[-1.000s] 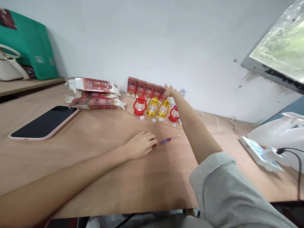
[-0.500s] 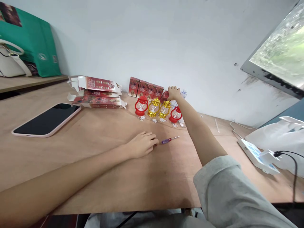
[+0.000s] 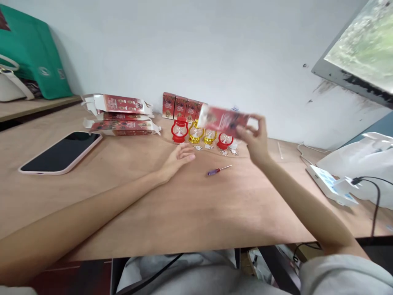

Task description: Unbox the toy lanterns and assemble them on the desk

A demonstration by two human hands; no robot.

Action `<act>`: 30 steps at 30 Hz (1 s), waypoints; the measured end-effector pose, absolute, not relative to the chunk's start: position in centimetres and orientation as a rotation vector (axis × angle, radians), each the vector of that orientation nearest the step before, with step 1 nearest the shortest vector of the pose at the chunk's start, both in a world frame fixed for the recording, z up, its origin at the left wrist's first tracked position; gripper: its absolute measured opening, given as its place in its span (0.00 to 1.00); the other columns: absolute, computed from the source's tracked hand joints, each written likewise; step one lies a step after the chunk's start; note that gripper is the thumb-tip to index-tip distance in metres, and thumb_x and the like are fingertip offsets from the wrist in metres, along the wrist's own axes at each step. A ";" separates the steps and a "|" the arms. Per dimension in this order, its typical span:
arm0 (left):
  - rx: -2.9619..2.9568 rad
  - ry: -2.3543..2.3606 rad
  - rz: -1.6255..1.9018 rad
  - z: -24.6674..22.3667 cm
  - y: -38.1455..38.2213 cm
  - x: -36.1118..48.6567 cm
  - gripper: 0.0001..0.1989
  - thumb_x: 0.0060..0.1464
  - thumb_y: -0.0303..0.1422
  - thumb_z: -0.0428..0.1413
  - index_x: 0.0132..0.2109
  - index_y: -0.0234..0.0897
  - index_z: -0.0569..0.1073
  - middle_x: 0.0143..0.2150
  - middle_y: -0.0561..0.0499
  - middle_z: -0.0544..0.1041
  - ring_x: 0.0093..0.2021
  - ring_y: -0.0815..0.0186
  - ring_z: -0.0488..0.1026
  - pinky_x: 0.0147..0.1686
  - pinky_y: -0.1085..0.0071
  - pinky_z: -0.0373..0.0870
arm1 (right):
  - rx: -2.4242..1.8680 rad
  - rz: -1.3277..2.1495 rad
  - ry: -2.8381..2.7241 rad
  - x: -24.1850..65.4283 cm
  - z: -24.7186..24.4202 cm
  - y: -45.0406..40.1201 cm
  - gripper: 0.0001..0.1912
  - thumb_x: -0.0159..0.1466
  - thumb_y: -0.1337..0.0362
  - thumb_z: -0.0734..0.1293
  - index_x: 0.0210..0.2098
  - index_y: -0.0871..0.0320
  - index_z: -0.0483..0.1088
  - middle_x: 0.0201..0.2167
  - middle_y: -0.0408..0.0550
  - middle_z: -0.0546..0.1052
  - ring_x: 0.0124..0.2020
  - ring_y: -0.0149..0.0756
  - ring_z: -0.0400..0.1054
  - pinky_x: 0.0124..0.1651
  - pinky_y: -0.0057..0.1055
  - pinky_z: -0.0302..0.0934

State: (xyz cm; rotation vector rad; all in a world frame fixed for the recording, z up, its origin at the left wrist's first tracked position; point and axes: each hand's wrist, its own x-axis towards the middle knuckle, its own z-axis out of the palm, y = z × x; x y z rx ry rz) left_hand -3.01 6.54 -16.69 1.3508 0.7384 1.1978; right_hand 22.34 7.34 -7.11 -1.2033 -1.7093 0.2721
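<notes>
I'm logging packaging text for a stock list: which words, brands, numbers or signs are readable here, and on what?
No text can be read for certain.
Held red box in the right hand: pale lettering, blurred.
Standing red boxes: print too small.
Stacked boxes with open flaps: lettering too blurred.
Green bag: whitish marks, too small.

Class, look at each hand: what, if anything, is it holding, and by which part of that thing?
The right hand holds a red box by its right-hand end; the left hand holds nothing.
</notes>
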 end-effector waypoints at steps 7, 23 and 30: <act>1.223 0.909 1.161 -16.2 6.0 -3.1 0.39 0.33 0.45 0.68 0.53 0.35 0.67 0.44 0.46 0.77 0.42 0.60 0.75 0.45 0.63 0.70 | -0.953 1.029 -1.515 19.0 -15.5 1.6 0.23 0.54 0.55 0.72 0.46 0.45 0.62 0.47 0.44 0.73 0.44 0.35 0.71 0.49 0.38 0.68; 1.443 1.015 1.163 -15.5 5.3 -3.3 0.29 0.33 0.42 0.68 0.43 0.37 0.70 0.37 0.52 0.76 0.38 0.63 0.73 0.40 0.66 0.72 | -1.067 0.905 -1.519 19.0 -16.4 1.3 0.18 0.50 0.68 0.67 0.41 0.52 0.64 0.40 0.44 0.77 0.41 0.36 0.72 0.44 0.34 0.67; 1.229 0.945 1.155 -15.6 6.1 -3.9 0.28 0.32 0.41 0.68 0.42 0.36 0.72 0.33 0.53 0.77 0.33 0.65 0.75 0.37 0.68 0.72 | -1.142 0.685 -1.502 20.8 -17.3 2.2 0.16 0.49 0.71 0.59 0.37 0.52 0.66 0.24 0.37 0.69 0.23 0.30 0.62 0.27 0.28 0.58</act>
